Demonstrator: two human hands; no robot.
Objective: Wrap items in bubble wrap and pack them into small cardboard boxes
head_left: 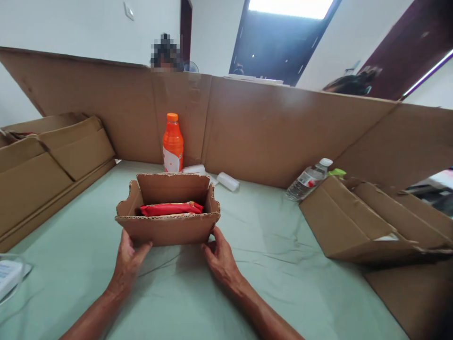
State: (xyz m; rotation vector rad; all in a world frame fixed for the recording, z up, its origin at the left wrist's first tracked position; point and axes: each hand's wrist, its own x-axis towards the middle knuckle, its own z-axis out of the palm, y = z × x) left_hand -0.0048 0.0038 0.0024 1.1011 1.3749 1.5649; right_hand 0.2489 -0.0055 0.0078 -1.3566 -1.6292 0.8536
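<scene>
A small open cardboard box stands in the middle of the green-covered table. Inside it lie red packets, seen through the open top. My left hand grips the box's lower left corner, thumb along the front and the other fingers partly hidden behind the side. At the lower right corner, my right hand holds the box in the same way. Just behind the box are an orange bottle with an orange cap and a white roll lying on the cloth.
A tall cardboard screen closes off the table's far side, with people's heads beyond it. Larger cardboard boxes stand at left and right. A clear bottle leans by the right box. A white device with a cable lies at left.
</scene>
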